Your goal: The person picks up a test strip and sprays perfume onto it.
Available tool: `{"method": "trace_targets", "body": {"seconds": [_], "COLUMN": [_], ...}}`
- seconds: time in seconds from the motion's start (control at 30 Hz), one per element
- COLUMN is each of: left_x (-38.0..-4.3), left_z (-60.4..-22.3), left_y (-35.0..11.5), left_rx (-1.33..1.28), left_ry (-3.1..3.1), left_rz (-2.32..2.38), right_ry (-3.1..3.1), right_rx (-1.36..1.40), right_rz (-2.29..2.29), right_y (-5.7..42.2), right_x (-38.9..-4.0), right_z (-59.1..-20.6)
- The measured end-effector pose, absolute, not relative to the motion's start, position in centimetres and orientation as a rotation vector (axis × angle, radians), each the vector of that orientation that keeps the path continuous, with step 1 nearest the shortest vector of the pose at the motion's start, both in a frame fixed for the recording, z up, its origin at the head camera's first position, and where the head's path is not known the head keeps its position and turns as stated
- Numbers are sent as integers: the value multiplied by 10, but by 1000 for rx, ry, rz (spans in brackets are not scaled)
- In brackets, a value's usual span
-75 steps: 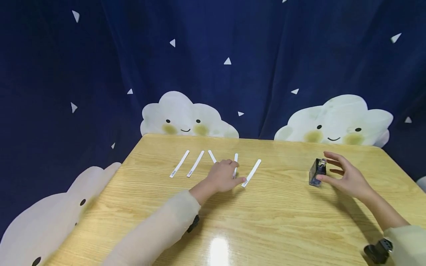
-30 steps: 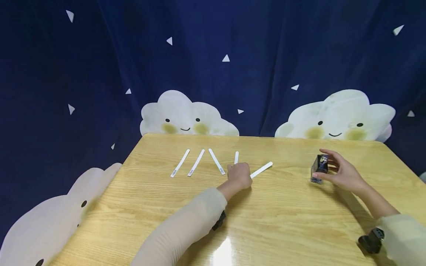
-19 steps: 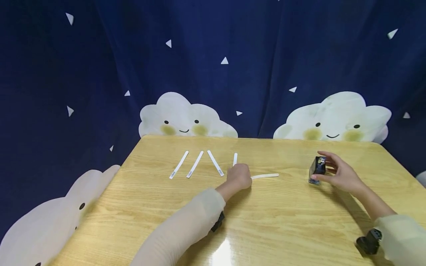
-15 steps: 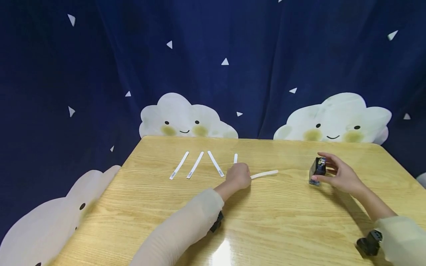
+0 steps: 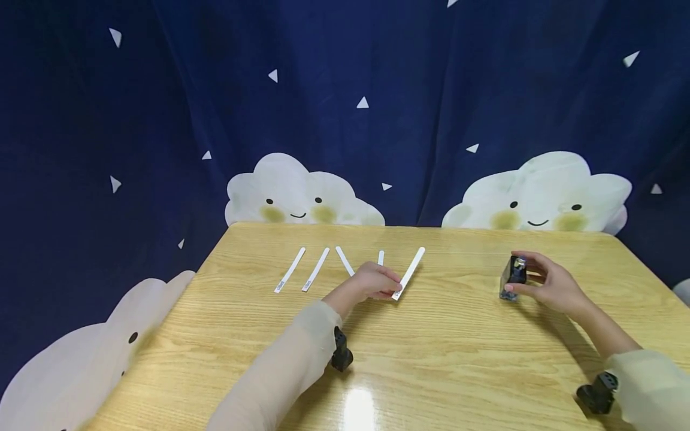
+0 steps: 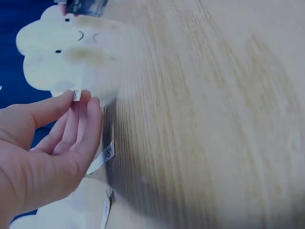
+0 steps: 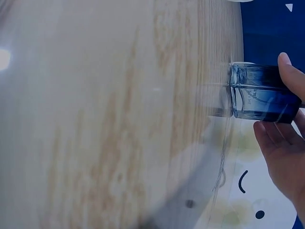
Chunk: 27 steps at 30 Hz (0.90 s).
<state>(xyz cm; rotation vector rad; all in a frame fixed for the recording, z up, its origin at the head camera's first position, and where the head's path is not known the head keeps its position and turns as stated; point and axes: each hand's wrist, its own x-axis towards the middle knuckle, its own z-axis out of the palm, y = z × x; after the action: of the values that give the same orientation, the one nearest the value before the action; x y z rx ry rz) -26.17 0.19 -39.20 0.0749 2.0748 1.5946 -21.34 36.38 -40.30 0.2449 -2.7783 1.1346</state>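
My left hand [image 5: 372, 281] pinches the lower, printed end of a white perfume test strip [image 5: 414, 266] between thumb and fingers. The strip's rounded end points away and slightly right. In the left wrist view, only the printed end of the strip [image 6: 77, 95] shows beyond the thumb tip. My right hand [image 5: 557, 290] grips a dark blue glass perfume bottle [image 5: 509, 280], thumb on one side and fingers on the other. The bottle stands upright, its spray head uncapped. In the right wrist view, the base of the bottle [image 7: 238, 98] is right at the tabletop.
Several more test strips lie in a row left of the held one: two slanted strips [image 5: 291, 269], a third strip [image 5: 342, 257] tilted the other way, and another strip [image 5: 381, 257] partly behind the left hand. The wooden table [image 5: 458, 347] ends at a cloud-patterned curtain [image 5: 409, 120].
The left hand has turned over, swinging the held strip from pointing right to pointing away from me. The right hand and bottle have stayed nearly in place.
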Motion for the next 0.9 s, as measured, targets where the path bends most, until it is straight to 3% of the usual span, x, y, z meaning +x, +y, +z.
{"method": "trace_targets", "body": {"seconds": [0.9], "left_x": [-241], "left_z": [-394], "left_y": [-53], "left_rx": [-1], "left_ry": [1877], "left_rz": [1654], "right_ry": [-2740], "right_rx": [234], "right_rz": [1207], "right_y": [364], "right_x": [-213], "right_z": [-407]}}
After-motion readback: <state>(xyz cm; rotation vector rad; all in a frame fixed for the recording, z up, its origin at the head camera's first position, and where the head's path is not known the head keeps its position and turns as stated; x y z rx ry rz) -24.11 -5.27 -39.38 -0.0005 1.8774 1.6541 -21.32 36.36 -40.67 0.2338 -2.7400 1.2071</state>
